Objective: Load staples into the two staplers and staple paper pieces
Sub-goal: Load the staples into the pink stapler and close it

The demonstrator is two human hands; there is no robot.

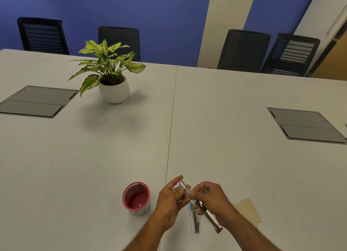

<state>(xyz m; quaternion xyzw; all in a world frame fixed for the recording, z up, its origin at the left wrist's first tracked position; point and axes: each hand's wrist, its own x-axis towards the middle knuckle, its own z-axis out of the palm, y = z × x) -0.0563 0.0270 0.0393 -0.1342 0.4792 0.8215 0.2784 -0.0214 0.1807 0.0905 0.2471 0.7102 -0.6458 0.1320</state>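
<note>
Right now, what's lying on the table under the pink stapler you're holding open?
Under the pink stapler a second stapler with a blue end lies on the table. The right hand covers part of it, so I can't tell whether it is loaded.

A wide white table (225,119) with two grey inset panels (37,101) and a potted plant (110,76) stands before four black chairs (243,50) against a blue wall (131,10).

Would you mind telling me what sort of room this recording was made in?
Most likely an office meeting room: a long white conference table with flush cable hatches, black mesh office chairs along the far side, and a potted plant as decoration.
</note>
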